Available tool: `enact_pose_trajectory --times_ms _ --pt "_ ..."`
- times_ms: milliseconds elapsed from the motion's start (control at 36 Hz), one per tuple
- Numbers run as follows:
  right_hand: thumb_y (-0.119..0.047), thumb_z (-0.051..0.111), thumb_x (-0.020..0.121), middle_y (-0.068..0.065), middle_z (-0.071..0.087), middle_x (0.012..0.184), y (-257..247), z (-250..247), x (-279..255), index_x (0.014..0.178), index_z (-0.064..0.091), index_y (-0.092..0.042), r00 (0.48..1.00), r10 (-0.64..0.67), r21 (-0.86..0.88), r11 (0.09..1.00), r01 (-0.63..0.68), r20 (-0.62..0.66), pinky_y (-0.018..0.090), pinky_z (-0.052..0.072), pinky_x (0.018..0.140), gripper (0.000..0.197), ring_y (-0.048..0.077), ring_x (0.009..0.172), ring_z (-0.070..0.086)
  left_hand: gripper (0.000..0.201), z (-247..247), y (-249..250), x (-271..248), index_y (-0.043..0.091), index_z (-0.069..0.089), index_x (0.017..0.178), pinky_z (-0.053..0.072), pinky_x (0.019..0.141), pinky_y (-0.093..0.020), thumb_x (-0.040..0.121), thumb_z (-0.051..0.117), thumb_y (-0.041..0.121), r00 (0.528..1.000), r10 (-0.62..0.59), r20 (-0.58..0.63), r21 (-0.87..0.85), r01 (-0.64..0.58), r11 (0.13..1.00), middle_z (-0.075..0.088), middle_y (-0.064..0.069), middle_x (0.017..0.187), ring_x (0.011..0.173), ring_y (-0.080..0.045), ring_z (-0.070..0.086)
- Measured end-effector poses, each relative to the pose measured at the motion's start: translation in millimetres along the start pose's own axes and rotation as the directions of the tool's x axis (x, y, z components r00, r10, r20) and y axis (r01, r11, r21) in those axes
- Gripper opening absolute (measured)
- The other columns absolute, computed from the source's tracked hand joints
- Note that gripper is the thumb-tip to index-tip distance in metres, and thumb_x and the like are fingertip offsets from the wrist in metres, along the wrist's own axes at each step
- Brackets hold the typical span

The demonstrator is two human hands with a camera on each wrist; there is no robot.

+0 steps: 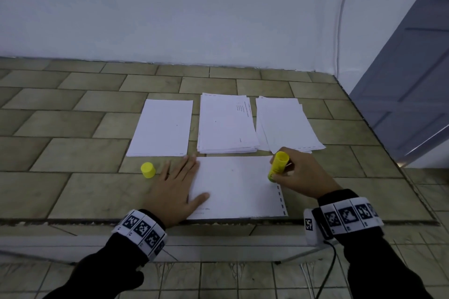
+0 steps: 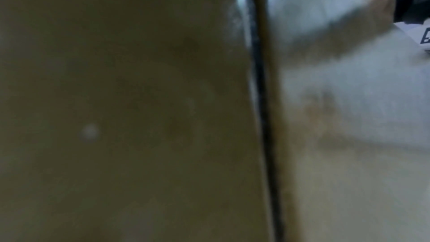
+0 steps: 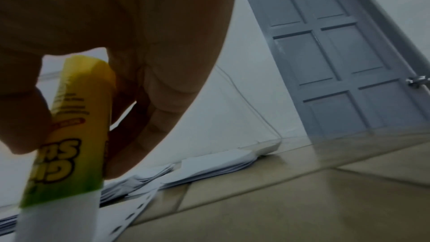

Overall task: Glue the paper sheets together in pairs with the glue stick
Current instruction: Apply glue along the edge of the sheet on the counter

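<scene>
Gluing now: your right hand [image 1: 300,172] is gripping the uncapped stick [image 1: 278,165], tip down at the sheet's [image 1: 233,187] right edge, while your left hand [image 1: 178,189] is lying flat, pinning the left edge. Next you're probably needing steady strokes across.

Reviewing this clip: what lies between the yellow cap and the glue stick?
In the head view, the left hand pressed flat on the near sheet lies between the cap and the glue stick in the right hand.
</scene>
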State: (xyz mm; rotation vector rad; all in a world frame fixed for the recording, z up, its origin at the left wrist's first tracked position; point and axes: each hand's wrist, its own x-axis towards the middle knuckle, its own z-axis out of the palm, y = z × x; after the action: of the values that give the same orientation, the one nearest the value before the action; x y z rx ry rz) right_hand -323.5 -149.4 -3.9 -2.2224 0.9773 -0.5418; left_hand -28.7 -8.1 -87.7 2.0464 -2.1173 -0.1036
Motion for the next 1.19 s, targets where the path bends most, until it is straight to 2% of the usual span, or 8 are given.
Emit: enact_pose_trajectory --times_ms 83,194,333,528,667,917,1083,1194 --pt "-0.006 0.075 0.076 0.003 0.067 0.085 -13.1 7.1 3.8 0.074 0.060 -0.014 0.996 -0.083 0.039 0.996 0.081 0.031 0.036 0.055 0.070 0.017 0.014 0.074 0.063 0.079 -0.5 0.0 0.3 0.013 0.025 0.154 0.002 0.119 -0.040 0.096 0.004 0.063 1.000 -0.001 -0.031 -0.030 0.000 1.000 0.014 0.003 0.161 0.148 -0.010 0.007" --pt "-0.006 0.075 0.077 0.001 0.067 0.089 -42.7 27.0 11.3 0.075 0.062 -0.011 0.974 -0.187 0.126 0.977 0.171 0.125 0.028 0.056 0.071 0.014 0.013 0.080 0.063 0.069 -0.8 0.8 -0.1 0.011 0.035 0.150 0.022 0.116 -0.049 0.102 0.004 0.051 0.998 -0.009 -0.056 -0.004 0.009 1.000 0.028 -0.001 0.157 0.145 -0.013 0.017" --pt "-0.013 0.076 0.079 0.005 0.066 0.092 -78.3 61.8 16.5 0.089 0.064 -0.008 0.922 -0.274 0.176 0.957 0.232 0.274 0.031 0.056 0.074 0.017 0.015 0.083 0.063 0.072 2.2 -1.5 1.0 0.011 0.034 0.150 0.021 0.118 -0.049 0.101 0.003 0.053 0.998 0.004 -0.065 -0.012 -0.004 1.000 0.027 -0.002 0.158 0.146 -0.016 0.018" --pt "-0.012 0.074 0.079 0.008 0.064 0.092 -94.7 94.5 16.1 0.093 0.063 -0.004 0.885 -0.332 0.160 0.942 0.294 0.326 0.040 0.050 0.075 0.019 0.018 0.081 0.058 0.061 4.5 -9.5 0.1 0.009 0.030 0.147 0.020 0.109 -0.046 0.095 0.035 0.041 0.990 0.102 -0.092 0.084 -0.095 0.992 0.037 -0.009 0.153 0.142 -0.021 0.023" --pt "-0.011 0.072 0.080 0.007 0.064 0.091 -88.1 82.9 13.5 0.092 0.063 -0.005 0.897 -0.303 0.165 0.951 0.262 0.322 0.038 0.050 0.075 0.016 0.019 0.081 0.059 0.066 0.8 -4.5 -0.3 0.008 0.044 0.144 0.019 0.110 -0.044 0.104 0.009 0.047 0.997 0.039 -0.073 0.066 -0.034 0.997 0.041 -0.008 0.151 0.141 -0.021 0.031" --pt "-0.009 0.075 0.076 -0.006 0.066 0.093 -41.4 31.1 -8.1 0.083 0.064 -0.023 0.947 -0.184 0.157 0.977 0.146 0.265 0.018 0.049 0.076 0.019 0.010 0.086 0.063 0.059 5.5 -1.6 1.3 0.009 0.042 0.146 0.012 0.114 -0.042 0.101 0.025 0.043 0.993 0.021 -0.119 0.049 -0.016 0.999 0.038 -0.005 0.153 0.142 -0.017 0.027" --pt "-0.010 0.076 0.072 -0.010 0.068 0.087 -13.9 2.3 -23.6 0.082 0.068 -0.019 0.978 -0.100 0.128 0.989 0.077 0.184 0.020 0.053 0.074 0.016 0.011 0.082 0.065 0.060 6.9 -2.2 1.7 0.009 0.042 0.146 0.016 0.114 -0.044 0.100 0.024 0.043 0.992 0.011 -0.125 0.050 -0.005 0.999 0.037 -0.005 0.154 0.143 -0.015 0.022" --pt "-0.035 0.069 0.066 -0.013 0.069 0.087 -4.3 -7.1 -28.2 0.086 0.067 -0.027 0.988 -0.025 0.082 0.997 0.012 0.153 0.025 0.054 0.076 0.022 0.010 0.085 0.065 0.062 6.2 -1.2 0.9 0.010 0.038 0.148 0.021 0.117 -0.049 0.100 0.021 0.044 0.993 -0.008 -0.117 0.011 0.009 1.000 0.031 -0.003 0.156 0.144 -0.013 0.017"
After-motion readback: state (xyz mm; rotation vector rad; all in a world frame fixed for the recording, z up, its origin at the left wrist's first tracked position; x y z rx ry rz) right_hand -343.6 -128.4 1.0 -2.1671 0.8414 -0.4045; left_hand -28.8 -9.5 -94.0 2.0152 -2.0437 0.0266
